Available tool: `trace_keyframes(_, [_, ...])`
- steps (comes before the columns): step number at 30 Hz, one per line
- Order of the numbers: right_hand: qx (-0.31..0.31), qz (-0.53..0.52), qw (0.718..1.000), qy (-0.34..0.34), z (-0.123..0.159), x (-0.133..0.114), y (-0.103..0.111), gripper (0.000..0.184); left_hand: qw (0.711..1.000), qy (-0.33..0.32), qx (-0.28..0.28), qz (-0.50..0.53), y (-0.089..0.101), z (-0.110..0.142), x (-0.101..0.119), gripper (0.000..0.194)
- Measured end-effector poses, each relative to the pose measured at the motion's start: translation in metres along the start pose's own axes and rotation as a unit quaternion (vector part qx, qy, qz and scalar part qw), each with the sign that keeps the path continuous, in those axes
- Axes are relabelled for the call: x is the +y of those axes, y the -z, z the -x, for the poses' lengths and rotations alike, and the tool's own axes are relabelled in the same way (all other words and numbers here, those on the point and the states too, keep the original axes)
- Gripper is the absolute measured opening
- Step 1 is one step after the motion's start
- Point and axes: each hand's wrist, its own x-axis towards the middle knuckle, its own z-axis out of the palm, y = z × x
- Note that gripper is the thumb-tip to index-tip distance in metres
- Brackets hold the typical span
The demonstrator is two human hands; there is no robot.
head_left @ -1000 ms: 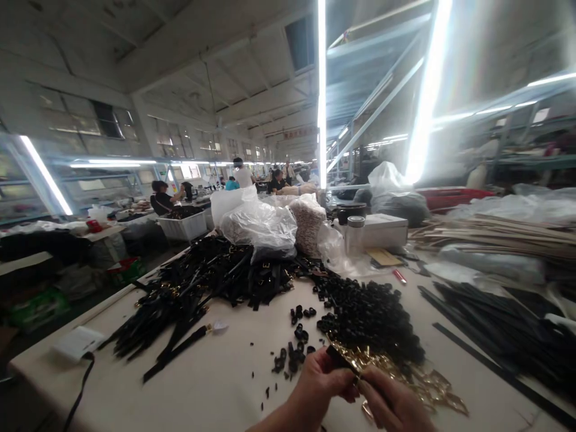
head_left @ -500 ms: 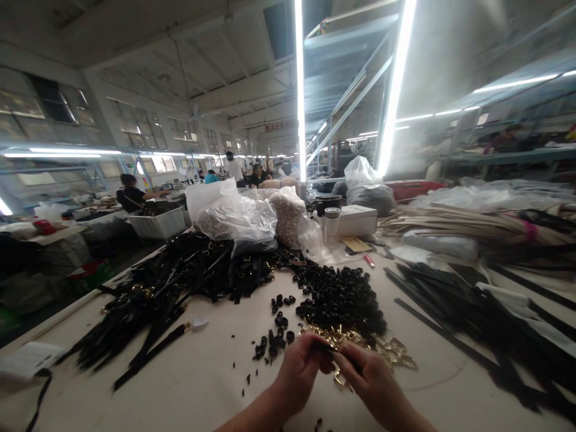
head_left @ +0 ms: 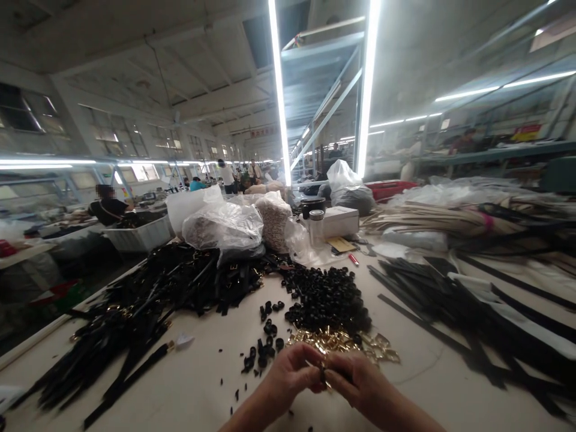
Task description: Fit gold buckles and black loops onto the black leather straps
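A clear lidded jar (head_left: 316,228) stands at twelve o'clock, just beside a white box (head_left: 342,222); nearer, towards one, lies a small red item (head_left: 353,260). Beige strips (head_left: 432,219) spread at two. A translucent plastic bag (head_left: 225,225) bulges at eleven; a person (head_left: 108,207) is by a white crate (head_left: 137,237) at ten.

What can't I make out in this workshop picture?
All in the head view:
- Dark piece between the left hand and right hand: mostly hidden by fingers.
- White object, lower left: cut off by the edge.
- Distant banner: lettering too small and blurred.
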Motion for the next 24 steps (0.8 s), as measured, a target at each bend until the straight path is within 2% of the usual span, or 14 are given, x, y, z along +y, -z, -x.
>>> trace_keyframes(4, [-0.009, 0.042, 0.999, 0.008, 0.001, 0.005, 0.002, 0.038, 0.999, 0.041, 0.011, -0.007, 0.002, -0.001, -0.002, 0.035])
trace_keyframes(8, [0.015, 0.134, 0.991, 0.011, 0.003, 0.015, 0.001, 0.036, 0.993, 0.072, 0.022, -0.086, 0.005, -0.001, -0.006, 0.037])
trace_keyframes(11, [0.033, 0.231, 0.972, 0.033, 0.001, 0.020, -0.002, 0.032, 0.985, 0.067, 0.049, -0.149, 0.007, -0.002, -0.013, 0.032])
trace_keyframes(14, [0.064, 0.278, 0.956, 0.076, -0.003, 0.019, -0.005, 0.029, 0.980, 0.045, 0.075, -0.181, 0.009, -0.005, -0.017, 0.026])
trace_keyframes(18, [0.175, 0.258, 0.938, 0.151, -0.007, 0.012, -0.007, 0.021, 0.985, 0.050, 0.124, -0.112, 0.006, -0.010, -0.009, 0.024])
trace_keyframes(20, [0.209, 0.237, 0.938, 0.142, -0.007, 0.010, -0.010, 0.023, 0.984, 0.049, 0.156, -0.067, 0.003, -0.010, -0.002, 0.024])
trace_keyframes(22, [0.195, 0.194, 0.957, 0.094, -0.007, 0.010, -0.014, 0.026, 0.984, 0.032, 0.170, -0.039, 0.000, -0.009, 0.003, 0.024])
trace_keyframes(24, [0.150, 0.115, 0.981, 0.042, -0.007, 0.011, -0.021, 0.025, 0.987, 0.015, 0.159, -0.025, -0.002, -0.006, 0.005, 0.024])
